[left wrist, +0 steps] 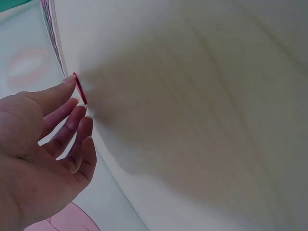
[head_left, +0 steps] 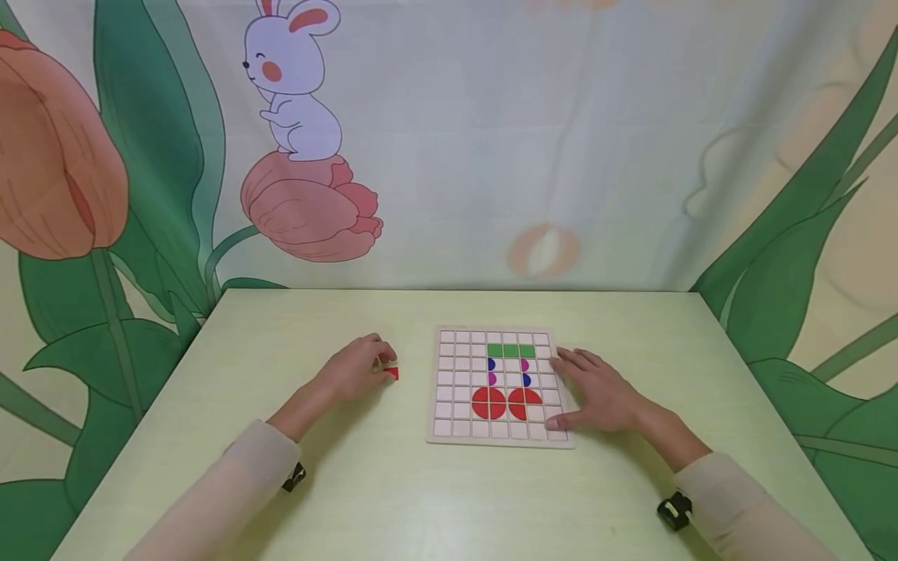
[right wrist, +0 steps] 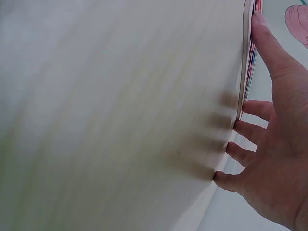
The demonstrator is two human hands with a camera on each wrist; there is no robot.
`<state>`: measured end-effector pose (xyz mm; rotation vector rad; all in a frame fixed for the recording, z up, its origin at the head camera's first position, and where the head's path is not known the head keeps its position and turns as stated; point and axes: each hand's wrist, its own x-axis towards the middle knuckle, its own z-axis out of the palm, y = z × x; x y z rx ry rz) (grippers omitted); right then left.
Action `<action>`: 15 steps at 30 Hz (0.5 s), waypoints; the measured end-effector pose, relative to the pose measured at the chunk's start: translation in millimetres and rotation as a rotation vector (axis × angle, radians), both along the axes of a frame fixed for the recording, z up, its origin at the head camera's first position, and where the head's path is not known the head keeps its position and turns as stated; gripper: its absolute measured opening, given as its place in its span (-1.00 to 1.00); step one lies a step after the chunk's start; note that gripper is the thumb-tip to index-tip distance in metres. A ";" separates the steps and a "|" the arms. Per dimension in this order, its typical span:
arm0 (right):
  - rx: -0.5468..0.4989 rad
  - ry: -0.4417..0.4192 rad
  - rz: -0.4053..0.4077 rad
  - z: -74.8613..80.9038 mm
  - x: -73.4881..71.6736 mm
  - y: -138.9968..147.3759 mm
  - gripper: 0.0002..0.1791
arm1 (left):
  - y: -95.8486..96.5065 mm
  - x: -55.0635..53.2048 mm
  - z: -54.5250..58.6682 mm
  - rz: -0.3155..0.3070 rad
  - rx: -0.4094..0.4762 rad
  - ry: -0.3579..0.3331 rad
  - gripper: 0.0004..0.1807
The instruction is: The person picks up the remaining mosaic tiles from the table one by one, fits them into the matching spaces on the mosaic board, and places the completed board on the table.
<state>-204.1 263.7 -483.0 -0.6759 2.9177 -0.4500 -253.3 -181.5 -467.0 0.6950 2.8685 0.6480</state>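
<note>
A small flat red piece is pinched between the thumb and fingers of my left hand, left of the board. In the left wrist view the red piece shows edge-on at the thumb tip. The square wooden grid board lies flat at mid-table. On it are a full red circle and, beside that, three red quarters around a bare lower right cell. My right hand spreads its fingers along the board's right edge, thumb on the lower right corner area.
Higher on the board sit a row of green squares and small blue and magenta rounded pieces. The pale table ends at a printed curtain behind.
</note>
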 end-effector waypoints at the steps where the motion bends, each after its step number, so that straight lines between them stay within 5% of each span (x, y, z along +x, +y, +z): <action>1: -0.002 -0.002 0.000 -0.5 -0.2 0.2 0.27 | 0.1 -0.4 -1.3 -0.002 0.001 0.000 -0.76; 15: -0.003 -0.008 -0.001 -0.9 -0.6 -0.4 0.28 | 0.6 -6.6 -6.3 0.016 0.105 -0.098 -0.85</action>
